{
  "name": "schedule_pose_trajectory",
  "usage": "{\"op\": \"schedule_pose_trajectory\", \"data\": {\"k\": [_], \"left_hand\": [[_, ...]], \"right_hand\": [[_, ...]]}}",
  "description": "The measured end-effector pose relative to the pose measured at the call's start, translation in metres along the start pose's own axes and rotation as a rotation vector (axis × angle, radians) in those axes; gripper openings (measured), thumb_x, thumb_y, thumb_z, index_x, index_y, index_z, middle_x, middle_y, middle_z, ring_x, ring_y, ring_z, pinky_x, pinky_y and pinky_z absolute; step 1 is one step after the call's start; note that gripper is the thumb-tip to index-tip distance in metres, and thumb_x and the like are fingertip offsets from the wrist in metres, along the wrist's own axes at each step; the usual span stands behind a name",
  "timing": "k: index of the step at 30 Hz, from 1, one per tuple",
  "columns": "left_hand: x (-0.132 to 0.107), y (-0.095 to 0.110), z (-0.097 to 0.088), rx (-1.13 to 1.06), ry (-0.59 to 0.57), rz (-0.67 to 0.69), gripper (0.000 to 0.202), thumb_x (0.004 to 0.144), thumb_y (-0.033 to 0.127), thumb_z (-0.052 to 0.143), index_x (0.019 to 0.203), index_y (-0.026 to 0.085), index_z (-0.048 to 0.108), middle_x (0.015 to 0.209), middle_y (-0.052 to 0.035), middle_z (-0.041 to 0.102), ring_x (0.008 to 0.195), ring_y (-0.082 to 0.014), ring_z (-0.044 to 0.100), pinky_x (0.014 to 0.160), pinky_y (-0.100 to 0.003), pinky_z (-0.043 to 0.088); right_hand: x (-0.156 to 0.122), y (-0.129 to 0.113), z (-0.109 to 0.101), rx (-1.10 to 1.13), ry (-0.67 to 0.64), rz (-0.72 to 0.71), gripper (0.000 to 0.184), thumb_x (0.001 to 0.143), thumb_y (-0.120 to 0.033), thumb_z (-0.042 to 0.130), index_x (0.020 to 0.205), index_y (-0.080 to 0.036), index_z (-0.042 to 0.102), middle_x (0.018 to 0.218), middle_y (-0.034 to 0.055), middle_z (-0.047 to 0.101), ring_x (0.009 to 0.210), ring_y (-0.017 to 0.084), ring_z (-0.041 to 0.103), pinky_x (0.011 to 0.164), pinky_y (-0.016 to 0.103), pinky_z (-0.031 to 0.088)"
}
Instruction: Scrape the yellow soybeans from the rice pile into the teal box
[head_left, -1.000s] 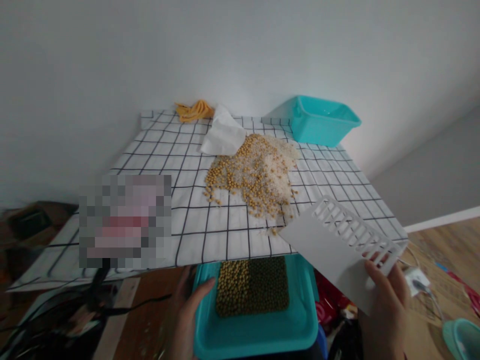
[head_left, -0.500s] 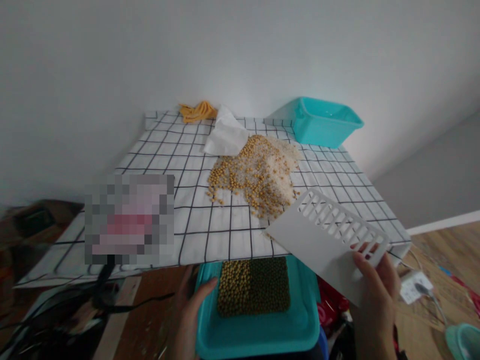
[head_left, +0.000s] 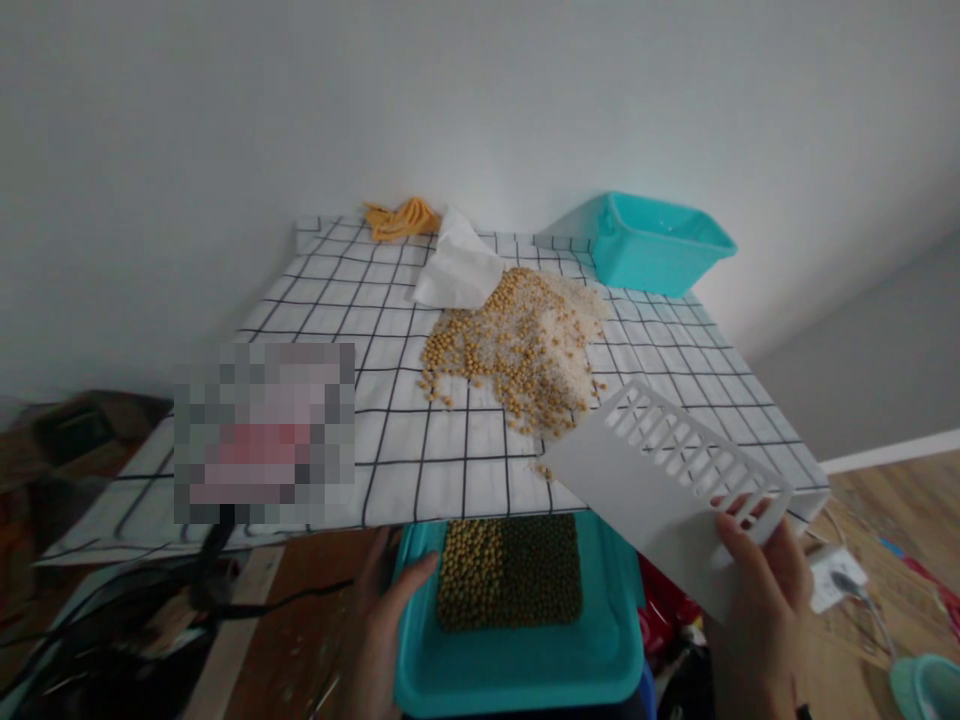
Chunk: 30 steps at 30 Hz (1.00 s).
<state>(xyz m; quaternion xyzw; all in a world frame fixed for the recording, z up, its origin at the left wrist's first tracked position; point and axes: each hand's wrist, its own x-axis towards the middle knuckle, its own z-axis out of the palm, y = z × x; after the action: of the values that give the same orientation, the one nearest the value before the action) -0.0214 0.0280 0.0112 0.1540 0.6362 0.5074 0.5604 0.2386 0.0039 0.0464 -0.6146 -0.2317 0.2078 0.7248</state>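
My left hand (head_left: pixel 382 620) grips the left rim of a teal tray (head_left: pixel 517 670) held just below the table's front edge. Yellow and dark green beans (head_left: pixel 510 570) lie in the tray. My right hand (head_left: pixel 757 600) is closed on the slotted end of a white plastic panel (head_left: pixel 660 490). The panel's plain end reaches over the table's front right, close to a pile of soybeans mixed with rice (head_left: pixel 517 345) on the checked tablecloth (head_left: pixel 337 330).
A second teal bin (head_left: pixel 660 243) stands at the table's back right. A white cloth (head_left: pixel 461 270) and a yellow bundle (head_left: pixel 401 217) lie at the back. A blurred-out patch (head_left: pixel 262 435) covers the front left. Cables (head_left: pixel 225 600) hang lower left.
The panel swung a little left toward the pile, then back right and slightly lower. The view drifted a bit. My left hand keeps its hold on the tray.
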Motion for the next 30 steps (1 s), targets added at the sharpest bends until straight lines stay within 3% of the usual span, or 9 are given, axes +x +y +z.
{"op": "schedule_pose_trajectory", "data": {"k": [5,9,14,20,30], "left_hand": [[0.0,0.002,0.002,-0.01,0.012,0.02,0.034,0.065,0.029,0.074,0.099,0.029,0.066,0.102,0.0038,0.07,0.117,-0.0265,0.059,0.102,-0.038,0.043],[0.001,0.001,0.0,0.003,-0.007,0.032,0.03,0.065,0.029,0.074,0.094,0.03,0.065,0.095,0.0058,0.07,0.108,-0.0249,0.063,0.094,-0.035,0.048],[-0.001,0.001,0.0,-0.009,0.011,-0.027,0.036,0.065,0.031,0.074,0.1,0.029,0.064,0.098,0.0037,0.072,0.103,-0.0269,0.066,0.086,-0.036,0.052],[0.0,0.002,0.0,-0.004,0.002,0.01,0.038,0.063,0.029,0.075,0.101,0.027,0.066,0.1,0.0026,0.072,0.111,-0.0267,0.063,0.095,-0.036,0.048],[0.001,0.001,0.001,-0.008,0.015,0.0,0.042,0.061,0.03,0.075,0.102,0.027,0.066,0.098,0.0024,0.073,0.107,-0.0278,0.065,0.091,-0.036,0.05]], "right_hand": [[-0.009,-0.005,0.011,-0.008,-0.005,0.001,0.019,0.068,-0.029,0.073,0.078,-0.018,0.062,0.074,0.0002,0.06,0.065,0.013,0.054,0.058,0.023,0.039],[-0.014,-0.007,0.015,-0.042,-0.033,0.009,0.018,0.071,-0.03,0.071,0.082,-0.019,0.062,0.078,0.0006,0.062,0.068,0.013,0.055,0.061,0.024,0.039],[-0.016,-0.007,0.014,-0.046,-0.039,-0.005,0.02,0.069,-0.03,0.072,0.081,-0.018,0.062,0.078,0.0014,0.062,0.068,0.015,0.056,0.063,0.026,0.039],[-0.02,-0.011,0.017,-0.053,-0.056,-0.003,0.016,0.072,-0.028,0.071,0.08,-0.019,0.06,0.08,0.0005,0.062,0.073,0.015,0.055,0.066,0.025,0.04],[-0.03,-0.019,0.024,-0.106,-0.048,-0.062,0.017,0.072,-0.03,0.07,0.081,-0.019,0.061,0.077,0.0014,0.061,0.069,0.015,0.054,0.062,0.026,0.038]]}}
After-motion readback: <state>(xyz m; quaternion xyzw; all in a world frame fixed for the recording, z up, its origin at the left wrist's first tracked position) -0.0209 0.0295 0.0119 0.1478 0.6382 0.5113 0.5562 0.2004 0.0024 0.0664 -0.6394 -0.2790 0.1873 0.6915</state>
